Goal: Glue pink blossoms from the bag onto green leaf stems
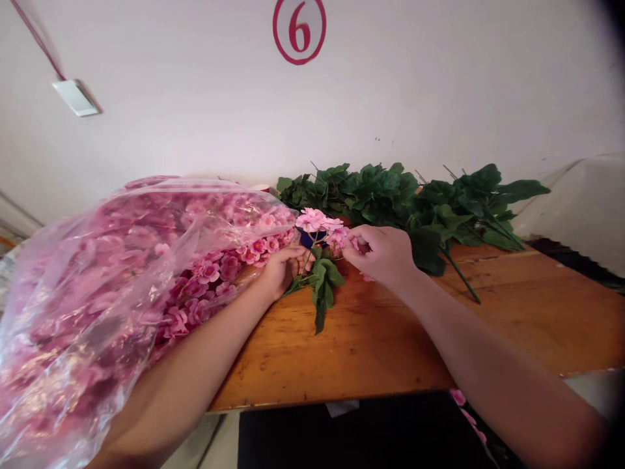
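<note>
Our L hand (284, 268) grips the leafy stem (322, 281); R hand (385, 255) fingers pinch a pink blossom (342, 238) at its top, blossom bag (97, 293) just left on the surface (390, 339).

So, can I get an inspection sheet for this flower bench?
Surface: worn wooden table.
Job's things: leafy stem with pink blossoms; plastic bag of loose blossoms; pile of green stems behind.
Clutter: fallen blossoms below the table's front edge.
Hands: left hand grips the leafy stem; right hand pinches a blossom on it.
Cables: red cord leading to a white box on the wall.
Surroundings: white wall, circled 6; white cloth at right.
</note>
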A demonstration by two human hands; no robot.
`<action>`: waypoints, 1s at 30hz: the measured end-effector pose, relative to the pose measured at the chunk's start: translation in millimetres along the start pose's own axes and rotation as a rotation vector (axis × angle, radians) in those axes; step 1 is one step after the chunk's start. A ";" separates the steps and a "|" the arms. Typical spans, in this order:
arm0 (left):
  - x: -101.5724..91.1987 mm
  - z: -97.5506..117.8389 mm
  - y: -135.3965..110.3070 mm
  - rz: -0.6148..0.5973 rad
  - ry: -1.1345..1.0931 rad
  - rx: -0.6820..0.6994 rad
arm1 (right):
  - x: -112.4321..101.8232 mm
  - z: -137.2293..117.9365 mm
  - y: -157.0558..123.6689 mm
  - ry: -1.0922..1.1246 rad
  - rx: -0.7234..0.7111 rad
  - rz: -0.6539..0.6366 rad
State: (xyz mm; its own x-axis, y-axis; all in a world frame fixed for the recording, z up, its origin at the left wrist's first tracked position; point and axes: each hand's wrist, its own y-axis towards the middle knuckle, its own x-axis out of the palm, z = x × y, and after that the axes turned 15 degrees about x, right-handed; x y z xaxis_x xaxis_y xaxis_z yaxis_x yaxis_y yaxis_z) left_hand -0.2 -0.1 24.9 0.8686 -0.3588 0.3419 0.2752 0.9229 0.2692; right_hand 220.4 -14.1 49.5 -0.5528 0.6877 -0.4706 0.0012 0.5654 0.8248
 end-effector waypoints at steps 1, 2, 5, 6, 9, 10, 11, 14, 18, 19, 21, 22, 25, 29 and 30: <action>-0.4 -0.3 0.2 -0.001 -0.004 -0.001 | -0.8 -0.2 0.5 0.005 0.002 0.009; -0.7 -0.6 0.3 0.001 -0.008 -0.001 | -1.9 -0.7 1.0 0.008 0.004 0.018; -1.4 -1.1 0.4 0.007 -0.015 0.003 | -6.0 -3.2 3.0 0.011 0.019 0.036; -1.5 -1.3 0.4 0.007 -0.015 0.003 | -7.5 -4.1 3.6 0.016 0.024 0.037; -1.8 -1.3 0.5 0.006 -0.012 -0.001 | -10.8 -6.3 4.6 0.043 0.038 0.041; -1.7 -1.2 0.5 0.004 -0.012 -0.001 | -11.4 -6.7 4.7 0.055 0.039 0.044; -1.6 -1.1 0.5 0.004 -0.012 0.001 | -11.7 -6.9 4.7 0.067 0.039 0.053; -0.8 -0.4 0.3 0.005 -0.010 0.006 | -11.6 -6.3 4.5 0.100 0.034 0.086; 0.4 0.3 -0.1 0.010 -0.010 -0.007 | -13.2 -5.7 4.4 0.132 0.054 0.102; 0.5 0.3 -0.2 0.012 -0.009 -0.008 | -14.3 -6.0 4.4 0.142 0.060 0.106; 0.3 0.2 -0.2 0.014 -0.005 -0.004 | -17.0 -7.1 4.4 0.166 0.070 0.121; 0.0 0.0 -0.1 0.010 -0.003 -0.004 | -18.4 -7.7 4.4 0.181 0.075 0.136; -1.3 -0.8 0.3 -0.004 -0.013 0.001 | -21.8 -8.7 4.5 0.238 0.105 0.187; -2.8 -2.1 0.4 -0.005 -0.041 -0.008 | -24.2 -8.7 4.8 0.301 0.134 0.238; -2.8 -2.2 0.1 -0.006 -0.041 -0.010 | -24.9 -9.1 4.8 0.309 0.136 0.249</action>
State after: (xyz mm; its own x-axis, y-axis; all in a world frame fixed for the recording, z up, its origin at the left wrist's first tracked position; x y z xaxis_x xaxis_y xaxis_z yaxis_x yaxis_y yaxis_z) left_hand -1.8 1.3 22.1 0.8495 -0.3694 0.3768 0.2843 0.9220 0.2628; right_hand 226.6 -32.7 68.1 -0.7456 0.6538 -0.1289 0.2652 0.4686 0.8427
